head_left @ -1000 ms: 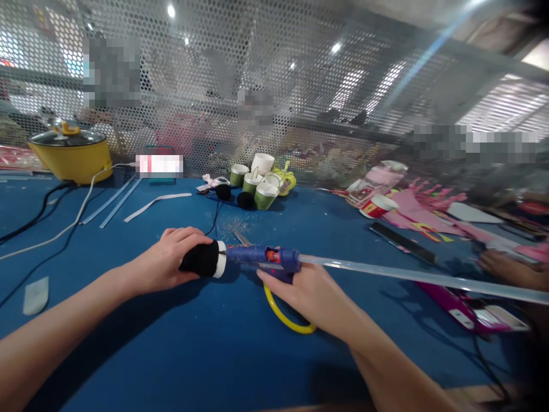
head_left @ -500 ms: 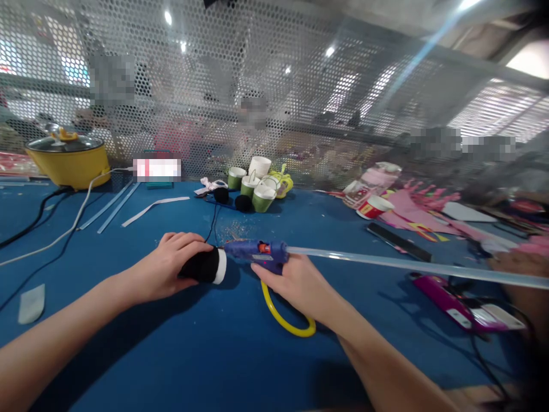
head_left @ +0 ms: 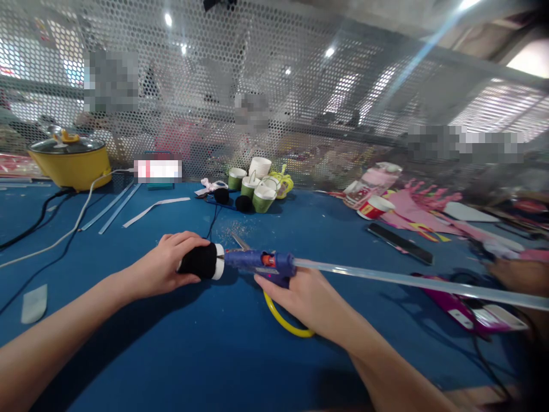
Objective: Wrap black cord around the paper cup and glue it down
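Note:
My left hand [head_left: 174, 264] is wrapped round a black-covered cup [head_left: 201, 262] with a white rim, lying on its side with the rim facing right. In my right hand [head_left: 306, 297] is a blue glue gun [head_left: 261, 263], its nozzle at the cup's white rim. A long clear glue stick [head_left: 386, 277] runs out of the gun's back to the right edge. The fingers on the gun's handle are partly hidden. Below the gun curves a yellow loop [head_left: 285, 325]. Behind it lie scissors [head_left: 240, 241], partly covered by the gun.
Green-wrapped cups [head_left: 263, 198] and black pompom-like balls [head_left: 243, 203] stand at the back. A yellow pot [head_left: 71, 166] with cords is far left. On the right are a black bar [head_left: 401, 243], a paper cup [head_left: 374, 207], a purple device [head_left: 467, 306] and another person's hand [head_left: 514, 280].
The glue gun has shifted slightly right and down, its stick tilting lower at the right. The cup has turned a little in my left hand, and more of the scissors shows.

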Motion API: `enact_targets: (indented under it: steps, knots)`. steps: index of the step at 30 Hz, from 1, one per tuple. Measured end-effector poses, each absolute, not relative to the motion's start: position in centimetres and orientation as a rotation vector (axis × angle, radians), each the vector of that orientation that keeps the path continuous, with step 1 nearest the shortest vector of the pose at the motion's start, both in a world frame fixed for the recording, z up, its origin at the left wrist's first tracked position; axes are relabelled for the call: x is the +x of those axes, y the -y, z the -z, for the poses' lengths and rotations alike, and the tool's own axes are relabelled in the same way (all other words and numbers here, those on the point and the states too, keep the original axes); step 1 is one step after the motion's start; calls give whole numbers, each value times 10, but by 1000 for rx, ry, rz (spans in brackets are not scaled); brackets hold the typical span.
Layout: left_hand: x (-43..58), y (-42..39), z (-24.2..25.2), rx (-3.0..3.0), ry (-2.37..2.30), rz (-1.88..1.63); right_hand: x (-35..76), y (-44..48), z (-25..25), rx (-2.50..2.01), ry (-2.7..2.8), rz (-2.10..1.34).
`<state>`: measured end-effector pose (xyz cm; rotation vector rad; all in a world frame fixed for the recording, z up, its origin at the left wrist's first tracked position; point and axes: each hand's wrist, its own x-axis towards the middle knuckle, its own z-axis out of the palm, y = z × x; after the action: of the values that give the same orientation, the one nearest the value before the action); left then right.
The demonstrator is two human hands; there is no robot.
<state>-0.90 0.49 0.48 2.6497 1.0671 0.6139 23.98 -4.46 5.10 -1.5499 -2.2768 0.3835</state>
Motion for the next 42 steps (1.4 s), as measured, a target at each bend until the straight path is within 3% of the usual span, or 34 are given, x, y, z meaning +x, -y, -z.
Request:
enact_targets:
  steps: [42]
  knots:
    - [-9,-5,-12,2559,-1138,-580,240,50,-49,-1578,2348,-293]
